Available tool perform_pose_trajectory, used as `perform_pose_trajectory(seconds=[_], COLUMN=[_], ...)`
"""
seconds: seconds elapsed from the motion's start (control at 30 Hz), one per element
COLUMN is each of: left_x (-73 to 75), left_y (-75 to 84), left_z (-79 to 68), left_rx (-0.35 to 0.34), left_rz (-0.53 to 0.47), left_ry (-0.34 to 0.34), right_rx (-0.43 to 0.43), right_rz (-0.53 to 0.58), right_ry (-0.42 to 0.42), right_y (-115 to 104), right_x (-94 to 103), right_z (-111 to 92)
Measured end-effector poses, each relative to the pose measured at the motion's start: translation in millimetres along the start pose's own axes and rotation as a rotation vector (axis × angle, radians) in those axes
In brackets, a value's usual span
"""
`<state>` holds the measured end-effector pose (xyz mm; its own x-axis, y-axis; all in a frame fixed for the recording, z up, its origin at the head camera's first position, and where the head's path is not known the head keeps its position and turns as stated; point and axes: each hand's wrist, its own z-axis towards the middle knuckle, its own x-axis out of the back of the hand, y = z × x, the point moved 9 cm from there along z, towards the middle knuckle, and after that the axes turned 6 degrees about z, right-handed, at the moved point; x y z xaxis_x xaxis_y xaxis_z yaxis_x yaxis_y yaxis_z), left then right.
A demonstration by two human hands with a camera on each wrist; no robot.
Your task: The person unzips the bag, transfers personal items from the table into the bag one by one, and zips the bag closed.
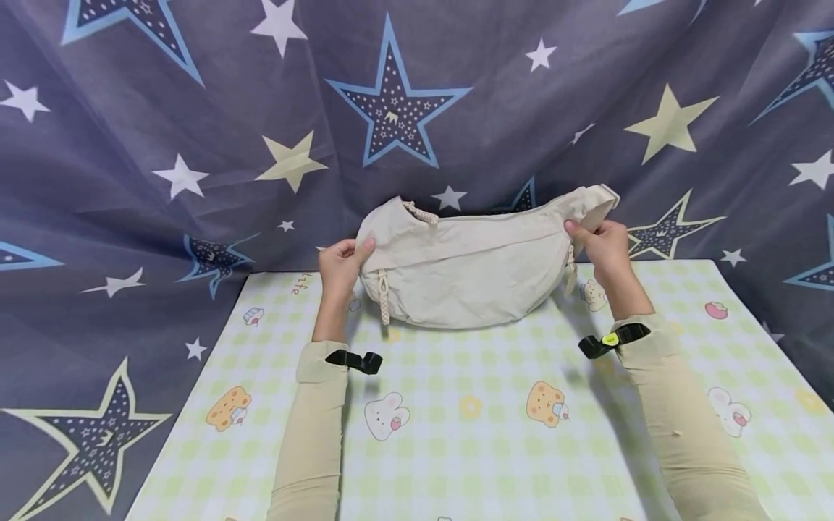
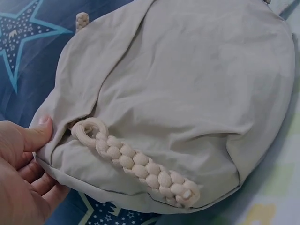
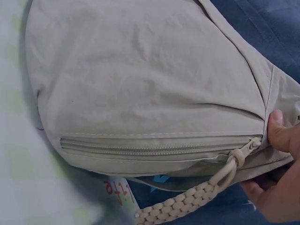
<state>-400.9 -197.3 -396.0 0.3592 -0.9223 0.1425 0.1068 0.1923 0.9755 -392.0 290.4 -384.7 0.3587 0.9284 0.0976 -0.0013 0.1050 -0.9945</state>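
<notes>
A cream fabric sling bag (image 1: 462,278) is held up by its two ends near the table's far edge, its front facing the head camera. My left hand (image 1: 343,264) pinches the left end, thumb in front and fingers behind. At the other end, my right hand (image 1: 606,250) grips the bag beside the strap base (image 1: 596,199). A braided zipper pull (image 2: 147,168) hangs near the left thumb. In the right wrist view, a closed side zipper (image 3: 159,147) runs to another braided pull (image 3: 187,199) just below the right thumb. A third pull (image 1: 420,212) lies along the top.
The table wears a green-checked cloth (image 1: 456,434) printed with cartoon animals. Right behind the bag, a dark blue curtain with stars (image 1: 495,87) hangs past the table's far edge. Black straps with small cameras circle both wrists, such as the left wrist band (image 1: 352,360).
</notes>
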Motion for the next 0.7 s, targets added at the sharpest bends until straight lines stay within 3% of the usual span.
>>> perform_pose_trajectory(seconds=[0.23, 0.4, 0.6, 0.7], left_x=[1.2, 2.0, -12.7, -19.6], left_y=[-6.5, -6.0, -8.4, -9.6], left_z=[-0.9, 0.9, 3.6, 5.6], left_rx=[0.035, 0.049, 0.058, 0.049], left_rz=[0.018, 0.046, 0.077, 0.090], left_ry=[-0.040, -0.075, -0.134, -0.130], right_rx=[-0.011, -0.001, -0.014, -0.046], right_rz=[-0.021, -0.004, -0.063, -0.076], right_ry=[-0.057, -0.149, -0.229, -0.239], right_y=[6.5, 14.3, 27.7, 33.2], right_x=[-1.7, -7.0, -26.0, -34.9], right_z=[-2.8, -2.3, -0.6, -0.2])
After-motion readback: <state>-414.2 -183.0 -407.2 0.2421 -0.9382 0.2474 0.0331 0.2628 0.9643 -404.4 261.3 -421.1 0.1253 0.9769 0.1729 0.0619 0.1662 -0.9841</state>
